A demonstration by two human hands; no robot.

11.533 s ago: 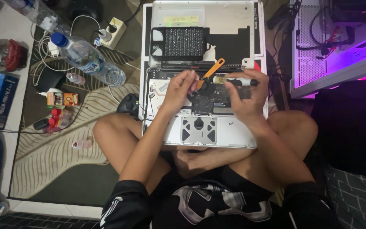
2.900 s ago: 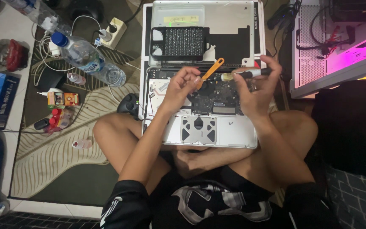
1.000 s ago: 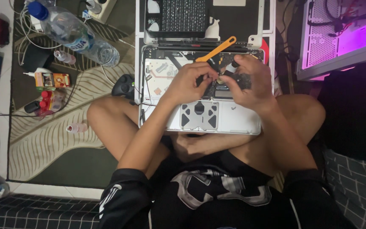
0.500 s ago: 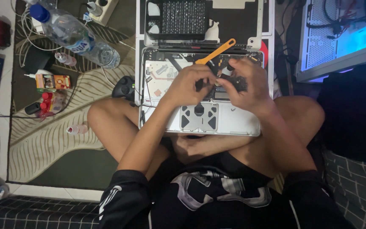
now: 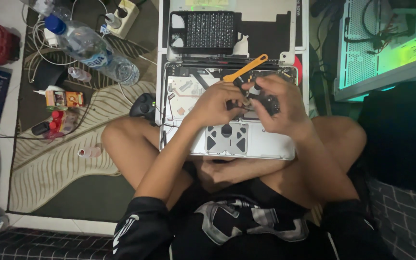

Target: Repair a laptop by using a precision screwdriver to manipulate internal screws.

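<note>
Overhead view of a seated person, legs crossed, with an opened silver laptop base resting across the lap, its internal boards exposed. The left hand and the right hand meet over the middle of the exposed interior. The right hand is closed around a small black component, its fingers curled over it; the fingers of the left hand are bent and drawn together against the same part, touching it from the left. What the left fingertips pinch, if anything, cannot be told.

An orange plastic pry tool lies tilted just above the fingers, across the hinge edge of the laptop. Farther above them rests the removed silver bottom cover, carrying a black perforated rectangular block. Directly below the fingers sits the grey trackpad underside.

To the left of the fingers, on a green and cream patterned rug, lie a black game controller, a clear plastic water bottle with blue cap, and a white power strip. To the right stands a white, green-lit computer case.
</note>
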